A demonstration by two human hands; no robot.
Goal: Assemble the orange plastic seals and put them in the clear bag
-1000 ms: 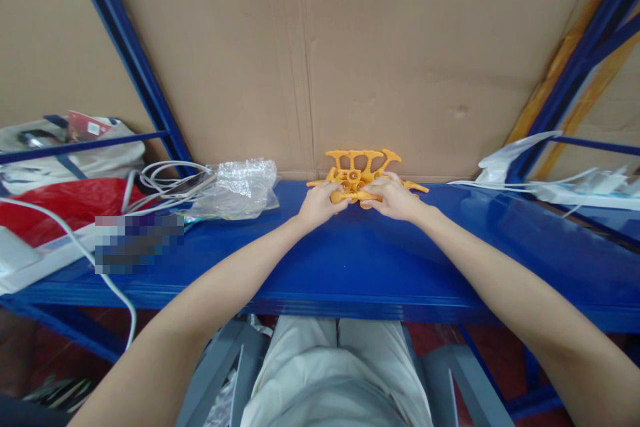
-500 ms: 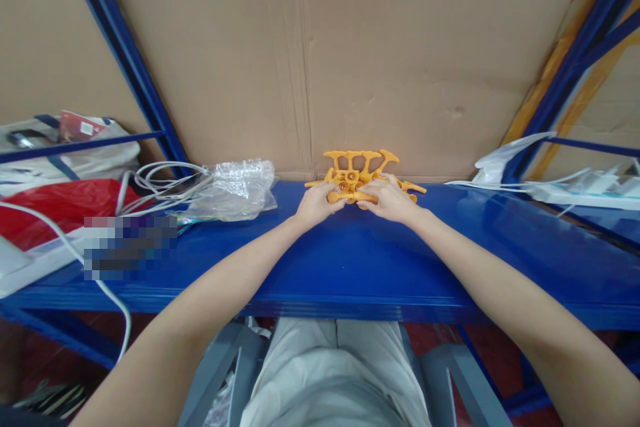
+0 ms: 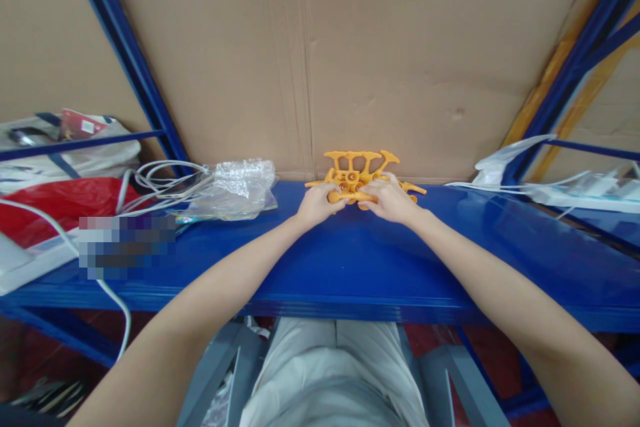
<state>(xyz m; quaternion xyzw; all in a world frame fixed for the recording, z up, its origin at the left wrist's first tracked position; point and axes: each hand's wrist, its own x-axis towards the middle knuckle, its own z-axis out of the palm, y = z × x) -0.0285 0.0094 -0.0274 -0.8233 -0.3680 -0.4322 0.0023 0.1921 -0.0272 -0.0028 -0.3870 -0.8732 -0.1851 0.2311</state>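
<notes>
An orange plastic piece (image 3: 352,178) rests near the back of the blue tabletop (image 3: 345,267). Several T-shaped arms stick up and out from it, and round sockets show in its middle. My left hand (image 3: 316,205) is closed on its left front side, beside a rounded orange knob. On the right front, my right hand (image 3: 393,200) has its fingers closed around another part of the same piece, by a short orange bar. Both hands partly cover the lower parts, and the fingertips are hard to make out.
Behind the tabletop stands a cardboard panel (image 3: 400,67) between blue metal posts. To the left lie a clear plastic bag (image 3: 243,190), white cables (image 3: 170,177) and a red bag (image 3: 60,207). A white power strip (image 3: 585,193) sits at the right.
</notes>
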